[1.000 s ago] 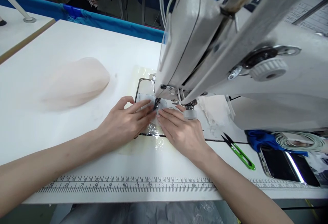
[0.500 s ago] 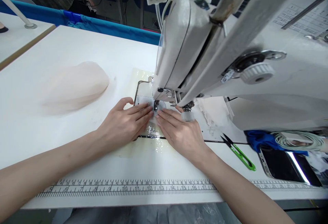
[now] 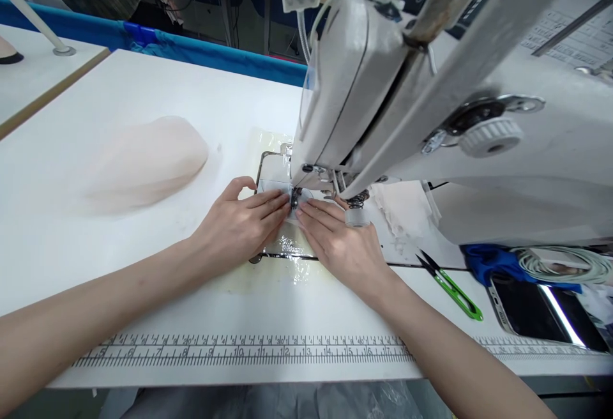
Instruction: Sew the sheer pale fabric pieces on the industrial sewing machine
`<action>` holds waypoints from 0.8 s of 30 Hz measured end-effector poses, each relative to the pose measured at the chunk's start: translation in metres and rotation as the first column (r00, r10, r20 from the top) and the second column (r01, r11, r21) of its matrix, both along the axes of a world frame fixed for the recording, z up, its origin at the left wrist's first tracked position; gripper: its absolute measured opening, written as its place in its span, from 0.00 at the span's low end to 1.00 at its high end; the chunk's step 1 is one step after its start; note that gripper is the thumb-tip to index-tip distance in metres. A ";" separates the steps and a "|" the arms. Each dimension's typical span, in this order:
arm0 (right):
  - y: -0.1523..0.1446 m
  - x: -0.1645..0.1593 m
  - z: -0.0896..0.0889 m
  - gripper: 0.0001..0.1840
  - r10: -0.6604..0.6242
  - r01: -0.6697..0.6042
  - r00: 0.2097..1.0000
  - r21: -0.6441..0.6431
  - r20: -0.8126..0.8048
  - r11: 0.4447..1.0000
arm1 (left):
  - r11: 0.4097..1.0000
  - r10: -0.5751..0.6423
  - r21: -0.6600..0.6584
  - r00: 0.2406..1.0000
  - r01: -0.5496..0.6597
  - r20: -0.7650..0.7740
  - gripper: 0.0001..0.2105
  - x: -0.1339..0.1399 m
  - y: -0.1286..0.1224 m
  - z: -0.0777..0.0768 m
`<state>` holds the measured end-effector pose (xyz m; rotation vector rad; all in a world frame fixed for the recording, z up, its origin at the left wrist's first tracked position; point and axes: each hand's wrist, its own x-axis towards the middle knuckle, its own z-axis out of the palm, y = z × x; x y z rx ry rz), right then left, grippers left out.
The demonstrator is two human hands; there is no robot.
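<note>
My left hand (image 3: 239,224) lies palm down just left of the presser foot (image 3: 295,198) of a white sewing machine (image 3: 330,93). Its fingers are stretched out flat, with the thumb held away. From the right, my right hand (image 3: 347,243) reaches in with its fingers extended, the tips close to the foot. Both sets of fingertips press on a small, pale, sheer piece (image 3: 274,186) on the machine bed, mostly covered by the hands. Clear glossy film (image 3: 290,240) covers the bed in front of the foot.
A thin beige fabric piece (image 3: 148,160) lies on the white table at left. Pale cloth scraps (image 3: 405,205) sit under the machine arm. Green thread snips (image 3: 454,291), a phone (image 3: 541,310) and coiled cord (image 3: 560,262) are at right. A printed ruler (image 3: 258,352) runs along the front edge.
The whole view has shifted slightly, so everything appears a little further right. Both hands keep nearly the same place beside the presser foot, fingers still flat.
</note>
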<state>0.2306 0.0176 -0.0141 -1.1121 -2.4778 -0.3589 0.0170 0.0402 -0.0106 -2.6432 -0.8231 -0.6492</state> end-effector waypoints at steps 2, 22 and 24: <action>0.001 0.001 0.000 0.10 0.005 -0.005 1.000 -0.007 -0.001 1.000 | 1.000 0.001 -0.006 1.000 -0.001 0.005 0.12 0.000 0.001 0.000; -0.002 0.002 0.007 0.21 -0.015 0.015 1.000 0.029 0.013 0.999 | 0.988 0.136 0.082 0.987 -0.129 -0.081 0.14 -0.005 0.003 0.013; -0.004 0.001 0.010 0.22 -0.023 0.023 1.000 0.057 0.002 0.998 | 0.981 0.110 0.169 0.993 -0.099 -0.054 0.16 -0.007 0.001 0.017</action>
